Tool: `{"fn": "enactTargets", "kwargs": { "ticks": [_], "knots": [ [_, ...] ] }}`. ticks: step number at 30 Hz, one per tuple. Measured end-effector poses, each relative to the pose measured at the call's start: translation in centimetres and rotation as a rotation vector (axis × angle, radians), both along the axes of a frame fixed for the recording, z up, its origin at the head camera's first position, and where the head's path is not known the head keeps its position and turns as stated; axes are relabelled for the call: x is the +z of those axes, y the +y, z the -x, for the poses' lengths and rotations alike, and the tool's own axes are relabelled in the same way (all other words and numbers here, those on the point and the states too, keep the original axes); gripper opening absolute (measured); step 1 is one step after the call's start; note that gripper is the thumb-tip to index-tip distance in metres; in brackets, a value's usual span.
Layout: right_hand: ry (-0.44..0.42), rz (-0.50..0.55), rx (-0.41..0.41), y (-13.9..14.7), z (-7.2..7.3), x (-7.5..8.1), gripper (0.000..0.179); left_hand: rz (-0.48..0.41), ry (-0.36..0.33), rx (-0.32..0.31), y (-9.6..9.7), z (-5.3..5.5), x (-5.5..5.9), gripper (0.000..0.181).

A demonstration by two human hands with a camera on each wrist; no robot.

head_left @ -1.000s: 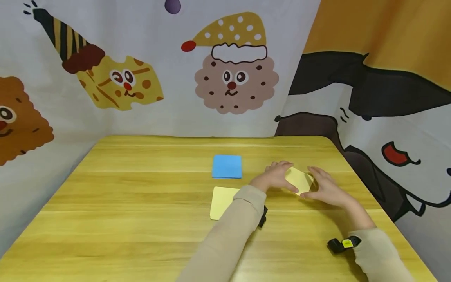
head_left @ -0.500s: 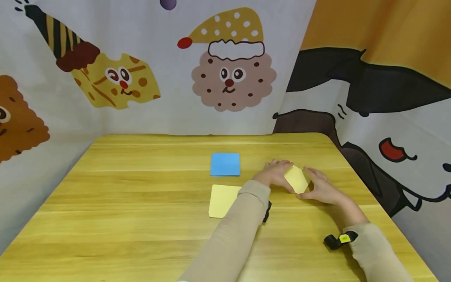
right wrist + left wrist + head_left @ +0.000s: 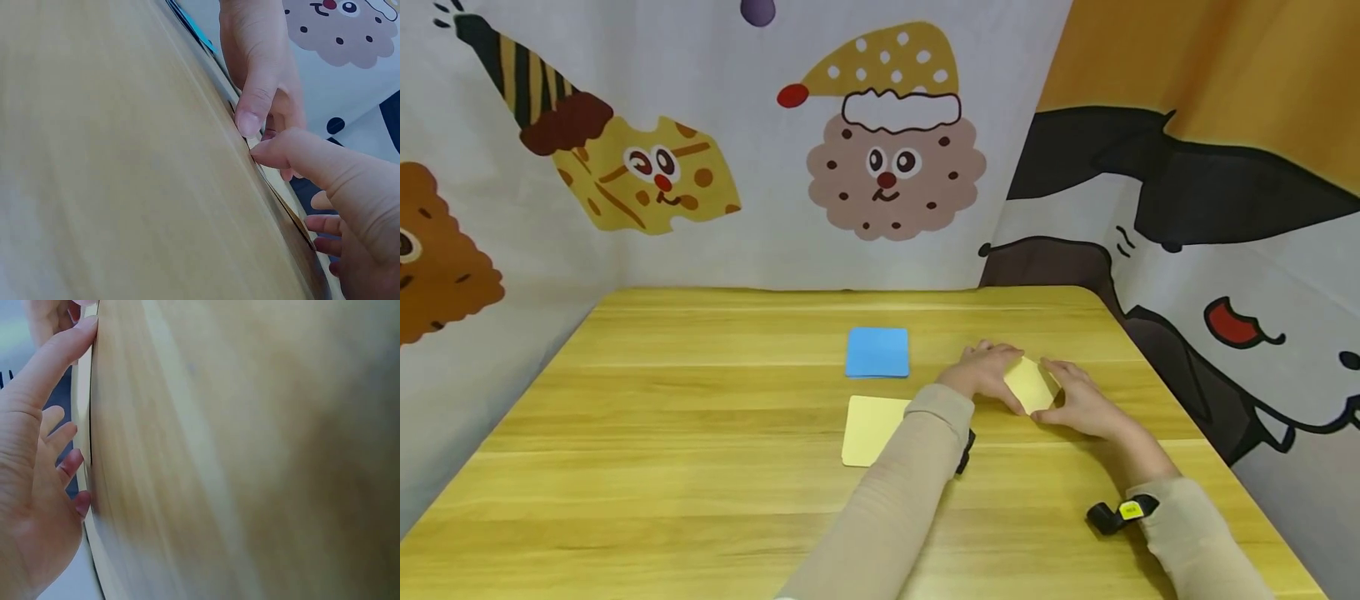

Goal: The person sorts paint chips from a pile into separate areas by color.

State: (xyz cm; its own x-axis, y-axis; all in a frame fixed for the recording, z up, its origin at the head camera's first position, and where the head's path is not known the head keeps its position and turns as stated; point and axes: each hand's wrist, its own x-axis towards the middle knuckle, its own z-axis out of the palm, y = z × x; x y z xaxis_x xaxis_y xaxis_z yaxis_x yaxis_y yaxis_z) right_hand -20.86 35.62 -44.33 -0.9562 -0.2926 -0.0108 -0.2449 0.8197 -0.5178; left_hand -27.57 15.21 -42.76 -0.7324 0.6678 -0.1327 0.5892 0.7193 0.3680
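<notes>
A small piece of yellow paper lies right of the table's middle, with both hands around it. My left hand holds its left side, thumb at the near corner and fingertips at the far one. On the opposite side my right hand grips the edge between thumb and fingers. A thin raised edge of the yellow paper shows beside the right fingers in the right wrist view, where the two thumbs nearly meet. In the left wrist view, the left hand has its thumb extended and its other fingers bent.
A square blue paper stack lies near the table's centre back. Nearer, another yellow square is partly covered by the left sleeve. Behind the wooden table hangs a cartoon-printed curtain.
The raised right side of the yellow paper sits lower than a second ago. My right hand has shifted slightly left, closer to the left hand. The blue and other yellow papers stay put.
</notes>
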Motion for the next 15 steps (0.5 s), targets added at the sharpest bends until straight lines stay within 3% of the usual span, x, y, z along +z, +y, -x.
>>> {"fn": "enactTargets", "kwargs": {
  "ticks": [15],
  "knots": [
    [0.012, 0.022, 0.042, -0.20, -0.37, 0.19, 0.100, 0.025, 0.017, -0.006, -0.19, -0.13, 0.25, 0.106]
  ]
}}
